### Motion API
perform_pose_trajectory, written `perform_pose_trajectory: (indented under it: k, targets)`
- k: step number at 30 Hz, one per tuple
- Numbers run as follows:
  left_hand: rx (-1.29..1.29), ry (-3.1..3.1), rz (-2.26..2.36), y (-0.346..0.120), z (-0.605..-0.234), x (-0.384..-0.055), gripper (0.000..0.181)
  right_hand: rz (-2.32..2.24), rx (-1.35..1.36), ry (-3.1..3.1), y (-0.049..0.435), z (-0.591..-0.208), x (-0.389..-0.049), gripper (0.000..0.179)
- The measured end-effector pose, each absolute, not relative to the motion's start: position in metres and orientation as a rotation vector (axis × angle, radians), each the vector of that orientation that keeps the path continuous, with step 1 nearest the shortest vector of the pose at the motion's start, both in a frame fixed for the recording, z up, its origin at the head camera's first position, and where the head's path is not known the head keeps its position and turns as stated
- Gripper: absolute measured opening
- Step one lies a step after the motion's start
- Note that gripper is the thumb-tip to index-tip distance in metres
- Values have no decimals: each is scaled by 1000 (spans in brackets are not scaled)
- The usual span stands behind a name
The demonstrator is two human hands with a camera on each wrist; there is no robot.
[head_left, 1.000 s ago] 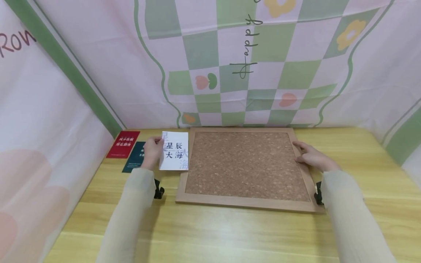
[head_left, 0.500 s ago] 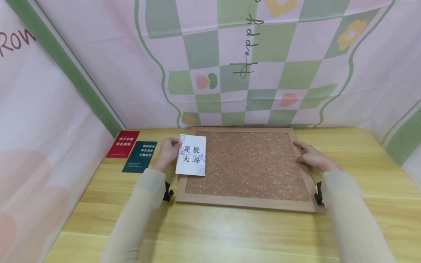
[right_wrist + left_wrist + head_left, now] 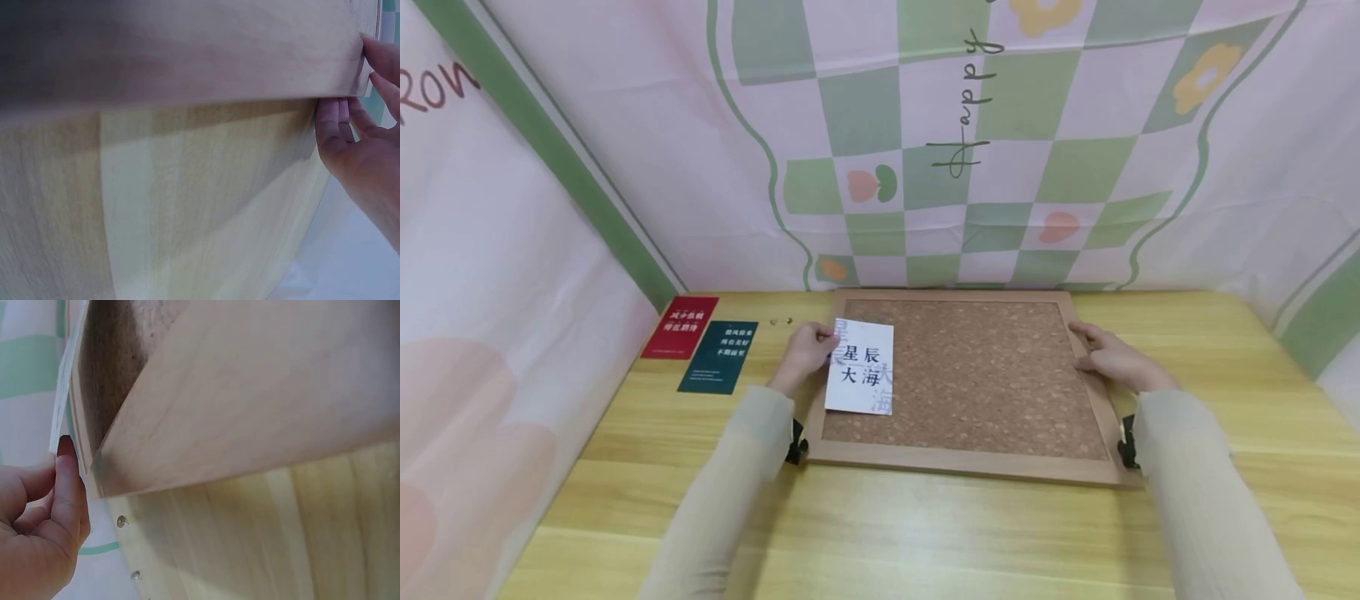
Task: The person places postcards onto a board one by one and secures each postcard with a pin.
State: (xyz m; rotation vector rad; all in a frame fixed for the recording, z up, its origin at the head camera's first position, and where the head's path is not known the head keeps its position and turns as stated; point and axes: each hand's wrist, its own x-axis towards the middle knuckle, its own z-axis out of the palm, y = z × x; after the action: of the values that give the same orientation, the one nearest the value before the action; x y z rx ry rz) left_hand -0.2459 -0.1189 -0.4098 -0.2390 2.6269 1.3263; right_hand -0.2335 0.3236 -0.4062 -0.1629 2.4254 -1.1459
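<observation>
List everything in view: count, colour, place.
table: 1, yellowish wood, lower half
cork board: 1, brown, on table
printed card: 1, white, over board's left side
red card: 1, red, table's far left
teal card: 1, teal, beside red card
thumbtacks: at least 2, silvery, left of board
fabric backdrop: count unclear, white and green, behind table
wrist devices: 2, black, one per wrist
sleeves: 2, beige, both arms
left hand: 1, pinching printed card
right hand: 1, at board's right edge

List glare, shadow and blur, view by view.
Head: pale glare on the table in front of the frame; left wrist: the frame blurs toward the upper right; right wrist: frame dark and blurred at left, shadow on the table below.
</observation>
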Motion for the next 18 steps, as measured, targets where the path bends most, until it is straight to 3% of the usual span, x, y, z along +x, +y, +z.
perform_pose_trajectory:
  k: [18]
  targets:
    - [-267, 2598, 1312, -112, -411, -244, 17, -1146, -164, 2438, 323, -406, -235, 76]
